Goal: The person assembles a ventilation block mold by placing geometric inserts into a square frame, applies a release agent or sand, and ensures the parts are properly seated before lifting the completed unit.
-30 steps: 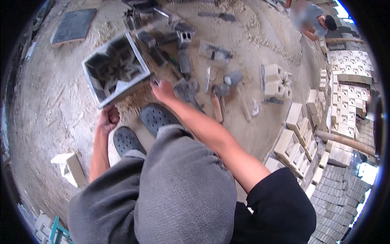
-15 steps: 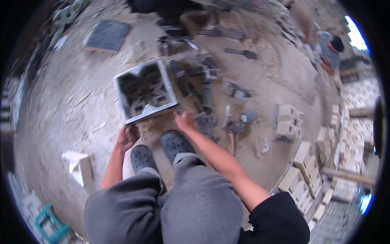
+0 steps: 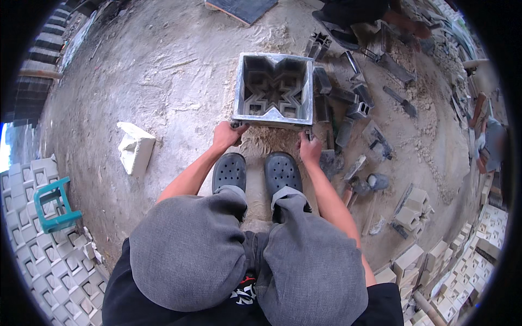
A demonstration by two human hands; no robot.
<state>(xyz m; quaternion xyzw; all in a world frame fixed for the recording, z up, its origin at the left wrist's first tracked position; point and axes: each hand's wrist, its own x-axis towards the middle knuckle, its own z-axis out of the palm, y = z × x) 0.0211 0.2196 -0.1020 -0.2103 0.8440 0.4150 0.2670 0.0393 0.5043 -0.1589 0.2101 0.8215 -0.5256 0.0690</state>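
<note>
A square metal block mould (image 3: 238, 89) stands on the ground in front of my feet, with a star-shaped pattern inside its open top. My left hand (image 3: 229, 135) is closed around a dark handle at the mould's near left corner. At the near right corner my right hand (image 3: 309, 149) grips a second dark handle. Both forearms reach forward past my bent knees. Right of the mould lie several loose metal mould pieces (image 3: 322, 80), one of them a star-ended insert (image 3: 318, 44).
A white broken block (image 3: 136, 149) lies left, beyond a teal stool (image 3: 56, 205) beside stacked blocks (image 3: 41, 261). A trowel (image 3: 401, 101), a cup (image 3: 377, 181) and a patterned block (image 3: 414, 209) sit right. A dark board (image 3: 244, 8) lies ahead. Other people work at far right and top.
My view has swung leftward, so the mould sits further right in the picture and looks squarer to me. Both hands stay on its near corners.
</note>
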